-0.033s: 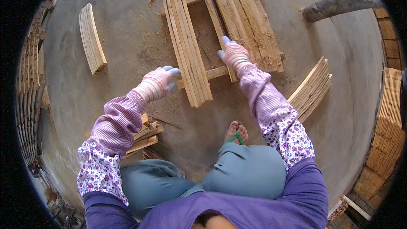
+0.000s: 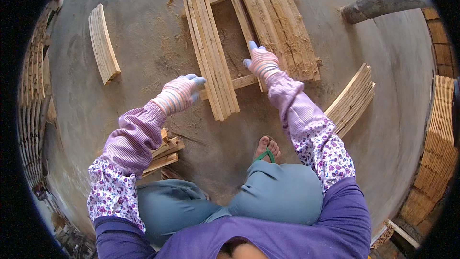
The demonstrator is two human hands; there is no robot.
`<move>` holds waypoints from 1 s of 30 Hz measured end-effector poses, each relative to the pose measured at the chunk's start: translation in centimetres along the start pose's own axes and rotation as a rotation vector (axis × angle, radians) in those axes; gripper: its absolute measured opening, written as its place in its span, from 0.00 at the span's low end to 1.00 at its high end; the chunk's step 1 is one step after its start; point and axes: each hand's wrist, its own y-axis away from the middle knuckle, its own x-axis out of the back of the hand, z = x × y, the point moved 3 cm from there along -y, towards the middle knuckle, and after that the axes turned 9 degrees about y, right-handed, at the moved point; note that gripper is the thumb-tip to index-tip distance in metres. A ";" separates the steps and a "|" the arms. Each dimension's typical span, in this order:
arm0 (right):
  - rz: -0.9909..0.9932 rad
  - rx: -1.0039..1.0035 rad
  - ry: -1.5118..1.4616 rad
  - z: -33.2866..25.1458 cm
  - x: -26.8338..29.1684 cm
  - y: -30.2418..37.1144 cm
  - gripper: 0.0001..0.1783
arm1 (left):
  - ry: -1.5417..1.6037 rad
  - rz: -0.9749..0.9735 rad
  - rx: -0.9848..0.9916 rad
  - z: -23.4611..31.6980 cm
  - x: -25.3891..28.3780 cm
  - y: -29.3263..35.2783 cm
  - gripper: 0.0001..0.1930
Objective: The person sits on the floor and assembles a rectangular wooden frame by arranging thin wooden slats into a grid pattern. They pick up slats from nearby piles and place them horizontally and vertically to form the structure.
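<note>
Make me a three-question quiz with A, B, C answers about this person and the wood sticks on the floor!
1. Where does the right hand rest?
A. On the wooden slats laid on the floor
B. On the knee
C. On the log
2. What colour is the sandal strap?
A. Red
B. Green
C. Yellow
3. How is the left hand?
A. Bare
B. Gloved, beside the slat bundle
C. Gripping a hammer

Answers: 1 A, its fingers lie on the slats; 2 B, a green strap crosses the foot; 3 B, a striped glove covers it, next to the bundle's near end.
</note>
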 end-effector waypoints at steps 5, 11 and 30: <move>-0.073 -0.146 -0.189 0.9 -0.8 -1.4 0.39 | 0.066 0.028 -0.037 1.5 0.6 -0.7 0.25; -0.145 0.005 -1.750 4.2 -2.7 0.3 0.27 | 0.198 0.014 -0.037 0.0 -0.4 -1.3 0.25; 0.658 -1.173 -0.202 31.4 -16.4 14.4 0.22 | 0.189 -0.044 -0.134 0.3 -2.9 -2.7 0.24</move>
